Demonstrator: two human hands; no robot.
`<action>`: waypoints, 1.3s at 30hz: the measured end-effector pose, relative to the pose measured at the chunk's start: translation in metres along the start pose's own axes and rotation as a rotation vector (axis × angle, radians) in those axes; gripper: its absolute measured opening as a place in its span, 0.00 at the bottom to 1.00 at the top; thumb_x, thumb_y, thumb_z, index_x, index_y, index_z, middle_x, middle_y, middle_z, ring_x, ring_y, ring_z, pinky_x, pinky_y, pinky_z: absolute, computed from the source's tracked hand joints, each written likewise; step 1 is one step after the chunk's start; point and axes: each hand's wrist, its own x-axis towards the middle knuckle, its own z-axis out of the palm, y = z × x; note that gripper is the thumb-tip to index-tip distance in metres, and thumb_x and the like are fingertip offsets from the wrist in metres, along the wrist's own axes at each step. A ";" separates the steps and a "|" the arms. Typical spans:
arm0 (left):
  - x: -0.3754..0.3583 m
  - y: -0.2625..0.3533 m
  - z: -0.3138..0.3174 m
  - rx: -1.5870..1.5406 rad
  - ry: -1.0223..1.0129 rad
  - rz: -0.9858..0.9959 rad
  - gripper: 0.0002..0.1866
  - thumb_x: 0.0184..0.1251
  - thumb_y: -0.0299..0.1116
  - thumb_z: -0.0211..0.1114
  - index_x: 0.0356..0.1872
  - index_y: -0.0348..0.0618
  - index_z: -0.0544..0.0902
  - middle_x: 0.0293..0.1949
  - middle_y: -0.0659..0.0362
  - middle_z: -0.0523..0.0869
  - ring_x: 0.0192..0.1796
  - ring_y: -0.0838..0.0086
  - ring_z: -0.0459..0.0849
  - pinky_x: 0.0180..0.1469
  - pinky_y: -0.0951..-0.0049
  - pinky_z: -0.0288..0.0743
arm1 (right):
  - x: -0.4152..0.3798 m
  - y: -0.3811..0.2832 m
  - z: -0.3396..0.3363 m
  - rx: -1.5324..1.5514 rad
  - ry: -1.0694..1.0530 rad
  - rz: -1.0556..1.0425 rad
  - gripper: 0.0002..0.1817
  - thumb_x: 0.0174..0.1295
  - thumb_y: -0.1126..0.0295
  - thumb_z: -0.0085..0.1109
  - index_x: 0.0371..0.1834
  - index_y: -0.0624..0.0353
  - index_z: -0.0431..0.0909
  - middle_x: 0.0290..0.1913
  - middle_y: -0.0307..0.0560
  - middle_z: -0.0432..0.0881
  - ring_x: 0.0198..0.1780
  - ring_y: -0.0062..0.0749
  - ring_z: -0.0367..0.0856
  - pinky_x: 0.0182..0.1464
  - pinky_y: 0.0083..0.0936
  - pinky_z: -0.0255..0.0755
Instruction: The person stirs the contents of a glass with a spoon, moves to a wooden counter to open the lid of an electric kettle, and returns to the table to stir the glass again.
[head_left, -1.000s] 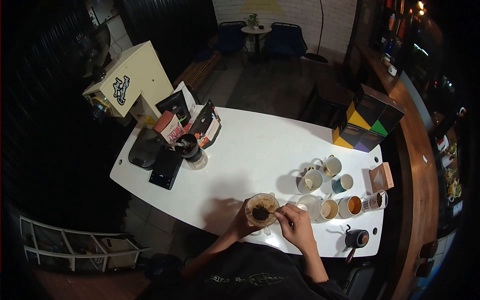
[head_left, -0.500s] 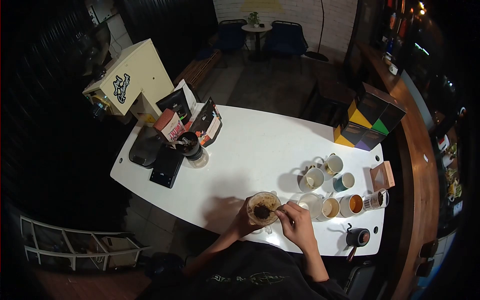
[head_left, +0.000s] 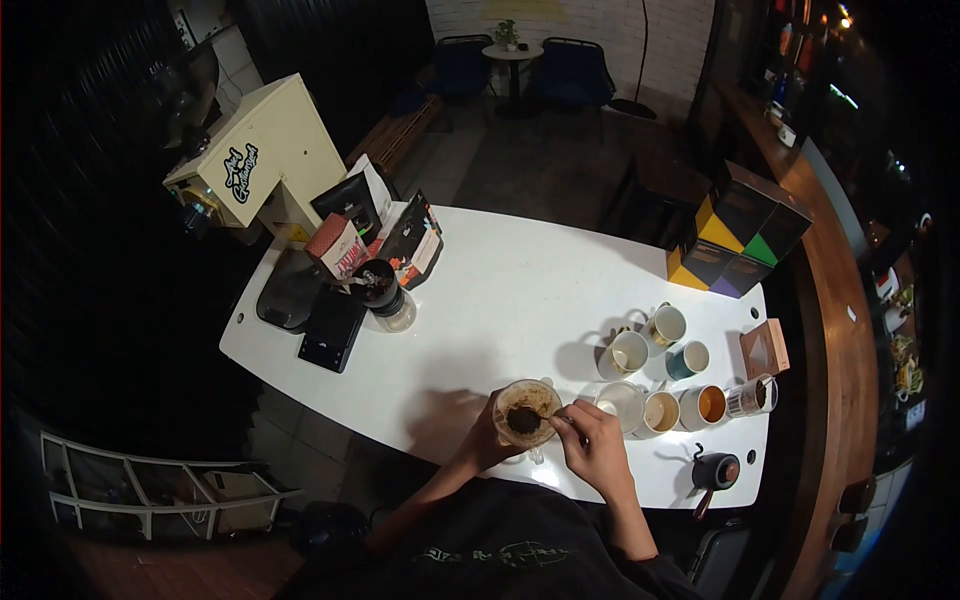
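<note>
At the white table's near edge, my left hand (head_left: 484, 440) is wrapped round the left side of a glass dripper (head_left: 541, 396) with a filter in it. Dark coffee grounds (head_left: 523, 419) lie at the filter's bottom, and brown traces mark its wall. On the right of the rim, my right hand (head_left: 594, 446) pinches a thin utensil, perhaps a spoon, whose end reaches towards the grounds. The fingers hide most of this utensil. A clear glass vessel (head_left: 622, 405) stands just right of the dripper.
Several cups (head_left: 661, 412) stand right of my hands, with a black kettle (head_left: 716, 471) near the table's right edge. Stacked boxes (head_left: 738, 235) are at the back right. A coffee grinder (head_left: 396, 310), a black scale (head_left: 332, 330) and coffee bags (head_left: 350, 210) occupy the left side.
The view has shifted very slightly. Both hands keep their hold, and the dripper stays in nearly the same place.
</note>
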 end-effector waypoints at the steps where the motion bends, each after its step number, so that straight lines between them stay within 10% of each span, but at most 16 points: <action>1: 0.001 -0.002 0.000 0.003 -0.018 -0.022 0.43 0.54 0.43 0.86 0.70 0.40 0.74 0.65 0.50 0.81 0.66 0.58 0.82 0.68 0.59 0.77 | 0.000 -0.001 0.000 0.013 -0.010 0.002 0.03 0.66 0.75 0.67 0.35 0.62 0.83 0.28 0.51 0.78 0.25 0.48 0.78 0.29 0.40 0.71; 17: -0.004 0.005 -0.003 -0.099 -0.044 -0.062 0.50 0.54 0.41 0.87 0.73 0.36 0.64 0.66 0.49 0.80 0.68 0.61 0.81 0.69 0.60 0.77 | -0.005 -0.006 0.002 -0.003 0.047 -0.012 0.03 0.67 0.78 0.65 0.36 0.66 0.84 0.28 0.50 0.77 0.21 0.38 0.76 0.27 0.32 0.68; 39: -0.002 -0.001 -0.002 -0.026 -0.025 -0.050 0.47 0.54 0.39 0.86 0.71 0.35 0.66 0.63 0.47 0.81 0.65 0.59 0.83 0.66 0.59 0.78 | -0.010 -0.006 0.006 -0.104 0.090 -0.071 0.04 0.66 0.71 0.68 0.37 0.59 0.83 0.30 0.49 0.78 0.27 0.50 0.80 0.29 0.42 0.72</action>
